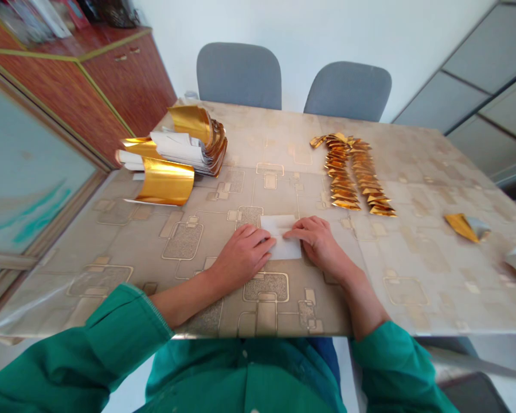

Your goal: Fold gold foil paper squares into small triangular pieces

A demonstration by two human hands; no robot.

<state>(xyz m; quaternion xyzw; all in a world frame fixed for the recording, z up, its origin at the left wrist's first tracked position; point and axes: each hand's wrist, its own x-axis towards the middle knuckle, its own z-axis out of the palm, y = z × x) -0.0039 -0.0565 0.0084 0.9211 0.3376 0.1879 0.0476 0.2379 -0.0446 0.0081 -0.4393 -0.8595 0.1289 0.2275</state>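
presently, a small white paper (287, 250) is being held flat beyond the middle of the near edge of the table (413, 315). its left side is being covered by the curled fingers of the left hand (246, 252), and its upper right part is being touched by the extended index finger of the right hand (320, 244); whether it is being pinched or only pressed by either hand cannot be told. a fold seems to be being lined up or smoothed, and a steady left hold with an even press from the right fingertip is probably being called for. toward the far left corner, a pile of gold and white sheets (183, 152) is being kept. right of the middle, toward the far edge, two rows of folded gold pieces (340, 178) are being kept side by side. near the right edge, a single gold piece (461, 227) is being kept apart.
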